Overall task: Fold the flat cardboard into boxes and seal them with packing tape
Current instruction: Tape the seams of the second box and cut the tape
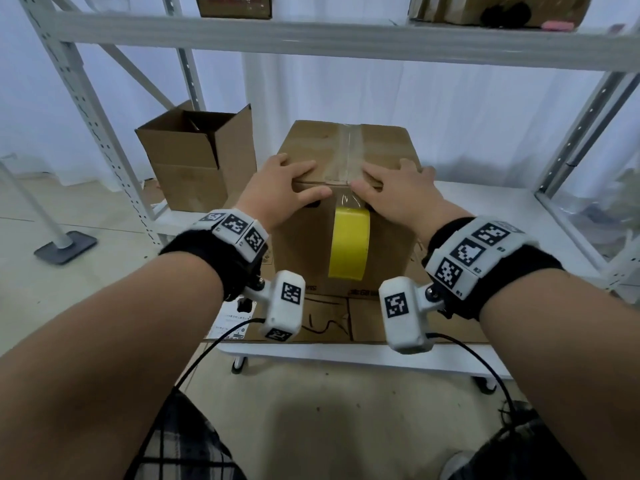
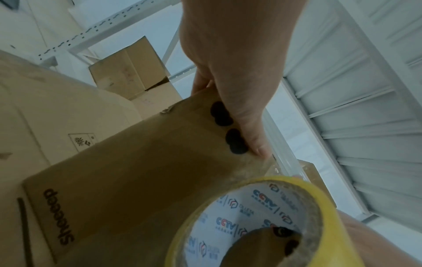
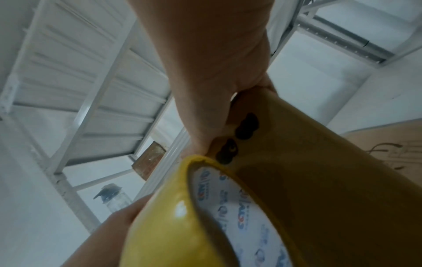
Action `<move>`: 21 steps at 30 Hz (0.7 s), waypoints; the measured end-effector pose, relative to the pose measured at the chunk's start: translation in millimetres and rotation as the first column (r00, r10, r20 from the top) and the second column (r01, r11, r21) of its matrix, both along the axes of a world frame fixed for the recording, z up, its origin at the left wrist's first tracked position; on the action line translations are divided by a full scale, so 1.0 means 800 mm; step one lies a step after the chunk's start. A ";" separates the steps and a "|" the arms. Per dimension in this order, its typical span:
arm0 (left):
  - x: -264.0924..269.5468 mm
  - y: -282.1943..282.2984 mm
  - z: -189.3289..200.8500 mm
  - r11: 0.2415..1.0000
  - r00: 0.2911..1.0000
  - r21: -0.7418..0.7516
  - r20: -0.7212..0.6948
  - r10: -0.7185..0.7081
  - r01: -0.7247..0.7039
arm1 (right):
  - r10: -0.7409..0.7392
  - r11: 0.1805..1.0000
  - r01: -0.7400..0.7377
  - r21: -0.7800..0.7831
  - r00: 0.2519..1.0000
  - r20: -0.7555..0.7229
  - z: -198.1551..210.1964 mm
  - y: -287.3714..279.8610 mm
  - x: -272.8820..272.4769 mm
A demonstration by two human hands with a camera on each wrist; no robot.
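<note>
A closed brown cardboard box (image 1: 382,143) stands upright on flat cardboard, with a strip of clear tape (image 1: 349,147) along its top seam. The strip runs over the front edge down to a yellow tape roll (image 1: 349,247) hanging against the front face. My left hand (image 1: 280,188) lies on the top front edge left of the seam, fingers flat on top, thumb on the front face. My right hand (image 1: 398,192) mirrors it on the right. The left wrist view shows the left hand (image 2: 233,63), box face (image 2: 137,171) and roll (image 2: 319,202). The right wrist view shows the right hand (image 3: 210,63) and roll (image 3: 164,216).
An open-topped box (image 1: 197,157) stands at the back left. Flat cardboard (image 1: 346,320) lies under the taped box on a low white platform (image 1: 346,355). White shelf uprights (image 1: 86,109) flank the space, and a shelf beam (image 1: 311,39) with boxes runs overhead. A bottle (image 3: 114,196) shows beyond.
</note>
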State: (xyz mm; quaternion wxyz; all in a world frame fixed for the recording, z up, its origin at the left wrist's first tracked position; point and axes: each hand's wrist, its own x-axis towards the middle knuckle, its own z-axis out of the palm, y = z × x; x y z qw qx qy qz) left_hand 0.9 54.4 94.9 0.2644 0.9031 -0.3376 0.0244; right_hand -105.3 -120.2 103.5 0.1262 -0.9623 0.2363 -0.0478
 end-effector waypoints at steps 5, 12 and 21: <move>0.000 -0.007 -0.004 0.997 0.997 -0.068 0.069 -0.024 0.029 | 0.091 0.995 -0.097 0.038 0.988 0.122 -0.005 -0.029 0.004; -0.002 -0.011 -0.010 0.997 0.992 -0.055 0.112 -0.052 0.058 | 0.128 0.991 -0.131 0.010 0.983 0.129 -0.007 -0.027 -0.006; -0.008 -0.005 -0.011 0.996 0.994 -0.024 0.065 -0.090 0.091 | 0.039 0.999 -0.043 0.011 0.972 0.233 -0.011 -0.017 0.006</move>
